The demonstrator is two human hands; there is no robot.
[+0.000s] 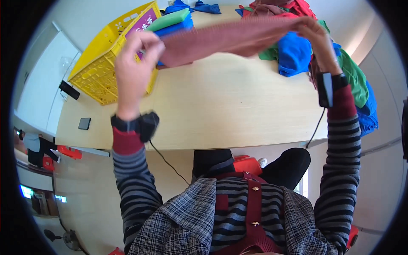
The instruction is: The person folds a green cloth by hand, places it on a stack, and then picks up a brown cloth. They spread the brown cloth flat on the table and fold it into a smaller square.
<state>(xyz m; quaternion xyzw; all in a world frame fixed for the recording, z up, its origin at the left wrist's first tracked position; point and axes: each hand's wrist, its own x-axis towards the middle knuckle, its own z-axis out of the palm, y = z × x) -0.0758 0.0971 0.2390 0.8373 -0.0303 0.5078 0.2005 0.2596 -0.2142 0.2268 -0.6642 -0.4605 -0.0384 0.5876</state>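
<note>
The left hand (138, 63) is pinching one end of a reddish-brown cloth (225, 40), its thumb and forefinger closing narrowly on the corner while the other fingers are curling above. The right hand (314, 32) is gripping the opposite end, its fingers bending over the fabric; motion is blurring them, so you cannot tell exactly how each fingertip is pressing. Between the two hands the cloth is stretching out in a long strip, hanging above the far part of the pale table (238, 106), its lower edge drooping unevenly toward the right. Behind the cloth's left end, a stack of folded green and blue cloths (170, 20) is standing beside a yellow crate (97, 76), with the left hand passing in front of that crate. Close to the right hand, a loose heap of red, brown, blue and green cloths (294, 53) is spreading over the table and spilling past its right edge. Crumpled blue cloths (207, 7) are lying at the far edge. A dark phone-like slab (84, 123) and a black cylinder (69, 90) are resting near the table's left side, well apart from both hands.
</note>
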